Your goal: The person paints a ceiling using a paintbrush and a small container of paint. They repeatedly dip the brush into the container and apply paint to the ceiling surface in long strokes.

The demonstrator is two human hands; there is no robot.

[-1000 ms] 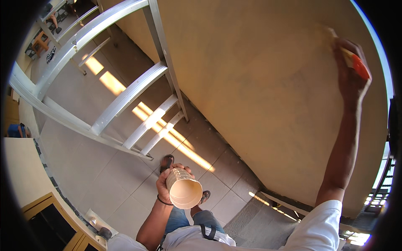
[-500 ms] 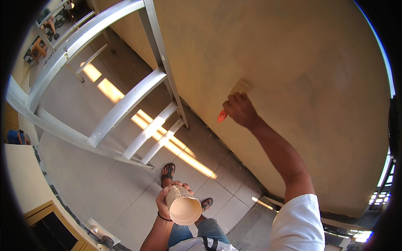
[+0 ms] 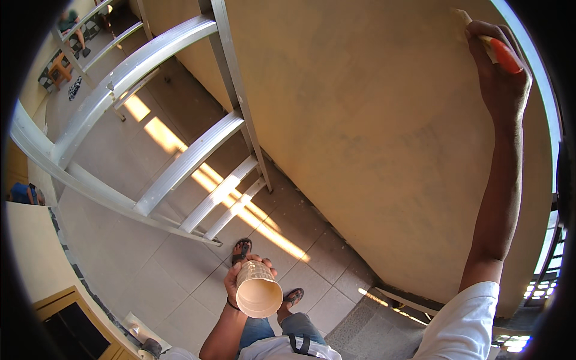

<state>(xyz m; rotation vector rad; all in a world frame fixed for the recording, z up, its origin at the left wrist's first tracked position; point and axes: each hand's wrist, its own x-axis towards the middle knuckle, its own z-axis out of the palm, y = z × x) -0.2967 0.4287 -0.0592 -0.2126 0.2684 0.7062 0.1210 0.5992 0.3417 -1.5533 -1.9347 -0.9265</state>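
My left hand (image 3: 234,278) grips a cut plastic container (image 3: 259,298) with cream-coloured liquid or residue inside, held low over my legs and sandalled feet. My right hand (image 3: 503,90) is raised at the upper right, closed on a paintbrush (image 3: 504,55) with a red-and-light handle. The brush tip is on or very close to the beige wall (image 3: 372,132), whose surface shows patchy, darker streaks.
An aluminium stepladder (image 3: 186,168) stands left of me along the wall on the tiled floor (image 3: 150,270). Another person (image 3: 75,30) is at the far upper left, beside an orange stool (image 3: 60,69). A low ledge (image 3: 27,240) and a wooden-framed dark panel (image 3: 69,321) are at lower left.
My right hand swung down-left toward the middle of the wall half a second ago and is now back at the upper right with the brush. My left hand still holds the container low.
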